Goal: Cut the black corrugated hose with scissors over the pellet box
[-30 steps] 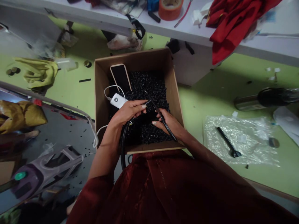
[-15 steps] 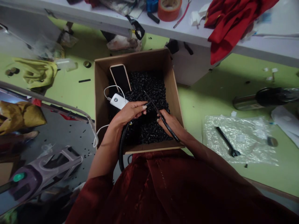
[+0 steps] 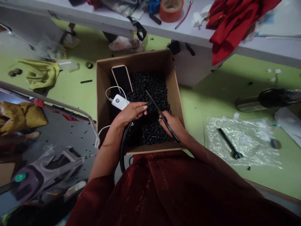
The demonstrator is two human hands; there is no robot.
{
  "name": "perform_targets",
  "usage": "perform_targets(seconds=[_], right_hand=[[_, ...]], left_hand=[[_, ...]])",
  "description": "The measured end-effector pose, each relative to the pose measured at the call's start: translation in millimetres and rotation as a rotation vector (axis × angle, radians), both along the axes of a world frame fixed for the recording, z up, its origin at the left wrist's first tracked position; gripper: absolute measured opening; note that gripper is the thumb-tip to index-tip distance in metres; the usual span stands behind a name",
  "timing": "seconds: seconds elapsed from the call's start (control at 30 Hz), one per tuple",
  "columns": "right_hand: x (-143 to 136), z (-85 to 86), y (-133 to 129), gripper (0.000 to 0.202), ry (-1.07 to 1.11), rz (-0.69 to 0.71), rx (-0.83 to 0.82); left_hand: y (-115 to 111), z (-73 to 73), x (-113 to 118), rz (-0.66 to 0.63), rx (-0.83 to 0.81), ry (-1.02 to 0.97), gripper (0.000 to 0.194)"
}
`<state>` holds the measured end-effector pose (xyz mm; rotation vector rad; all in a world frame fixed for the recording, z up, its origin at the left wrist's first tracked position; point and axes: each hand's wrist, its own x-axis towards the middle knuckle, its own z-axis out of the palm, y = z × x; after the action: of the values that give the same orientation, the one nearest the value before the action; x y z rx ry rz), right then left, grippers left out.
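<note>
My left hand (image 3: 133, 112) is closed on the end of a black corrugated tube (image 3: 122, 149), which hangs back past my wrist and over the near edge of a cardboard box (image 3: 178, 103). In my right hand (image 3: 173, 125) is a pair of black scissors (image 3: 154, 104). Their blades point up and left, close to the tube end at my left fingertips; whether they touch it I cannot tell. Many small black cut pieces (image 3: 150, 83) fill the box beneath both hands. A phone (image 3: 122, 78) and a white power bank (image 3: 120, 102) with a white cable lie on the pieces at the left.
A white shelf (image 3: 192, 34) with orange tape (image 3: 171, 11) and red cloth (image 3: 225, 28) runs across the back. Right of the box, a clear plastic sheet (image 3: 258, 135) carries a black tool (image 3: 229, 142); a metal flask (image 3: 249, 103) lies beyond. A purple-grey plastic object (image 3: 44, 172) stands lower left.
The scissors have shifted slightly, their tip and blades turning a little beside the tube end. Both hands stay in nearly the same place and keep their holds.
</note>
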<state>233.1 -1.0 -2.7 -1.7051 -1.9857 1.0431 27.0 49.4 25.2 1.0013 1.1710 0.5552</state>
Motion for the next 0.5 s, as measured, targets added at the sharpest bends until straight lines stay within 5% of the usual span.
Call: perform_targets(seconds=[0.2,0.37,0.5], right_hand=[[3,2.7,-1,0.017,0.052,-0.058,0.023],[5,-1.3,-3,0.020,0.078,-0.064,0.040],[6,-1.8,-5,0.024,0.080,-0.059,0.009]], left_hand=[[2,-5.2,4,0.127,0.011,-0.061,0.019],[1,-5.1,7,0.232,-0.008,-0.128,0.048],[0,-2.9,11,0.217,-0.025,-0.145,0.049]])
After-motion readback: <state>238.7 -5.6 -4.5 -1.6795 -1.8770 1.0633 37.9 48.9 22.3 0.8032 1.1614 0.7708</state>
